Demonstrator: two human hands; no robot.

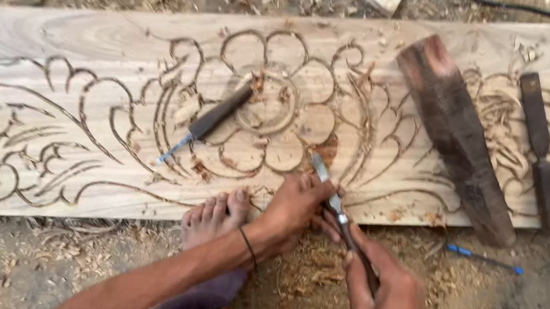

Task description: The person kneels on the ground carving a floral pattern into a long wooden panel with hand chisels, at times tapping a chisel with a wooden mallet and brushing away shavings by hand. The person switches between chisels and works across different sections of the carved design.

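Carved plank (112, 114) on shaving-strewn ground, chisel (337, 205) worked at its near edge.

Plank long axis left to right, flower and scroll outlines cut in. Dark wooden mallet (458, 136) and a second chisel (542, 156) lying on the right part; a third (210, 122) resting by the flower. Held chisel slanted — blade tip up-left on the wood, handle down-right. Left hand (293, 205) fingers pinched on the blade; right hand (387, 308) fingers clamped round the handle. Bare foot (215, 215) against the plank edge.
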